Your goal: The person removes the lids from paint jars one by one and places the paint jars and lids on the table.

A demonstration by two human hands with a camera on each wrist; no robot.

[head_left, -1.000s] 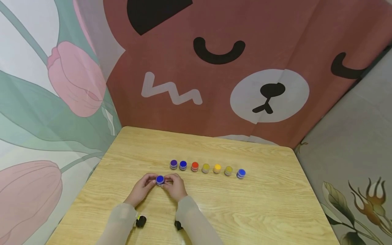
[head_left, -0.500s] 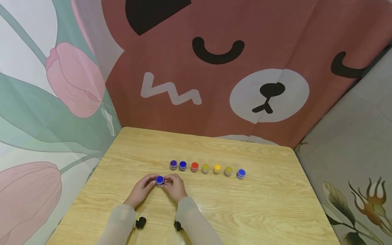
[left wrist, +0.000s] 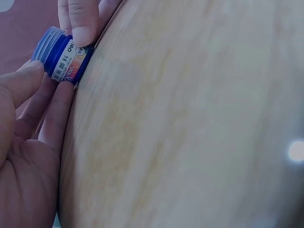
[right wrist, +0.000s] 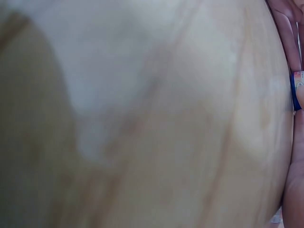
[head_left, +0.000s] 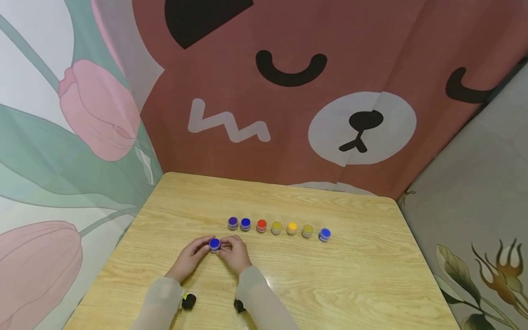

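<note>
A small blue paint jar (head_left: 214, 244) with a printed label stands upright on the table, between my two hands. My left hand (head_left: 190, 259) holds it from the left; in the left wrist view the thumb (left wrist: 23, 83) presses near the lid and fingers reach behind and under the jar (left wrist: 62, 56). From the other side my right hand (head_left: 236, 255) pinches it, thumb against the label. At the right edge of the right wrist view, only part of the jar (right wrist: 297, 90) shows beside the fingers.
Beyond the hands, several similar jars form a row on the wooden table (head_left: 350, 284): purple (head_left: 233, 223), blue (head_left: 245, 224), red (head_left: 261, 225), olive (head_left: 277, 228), yellow (head_left: 292, 228), another olive (head_left: 307, 231) and lighter blue (head_left: 324, 234). Patterned cloths hang around the table.
</note>
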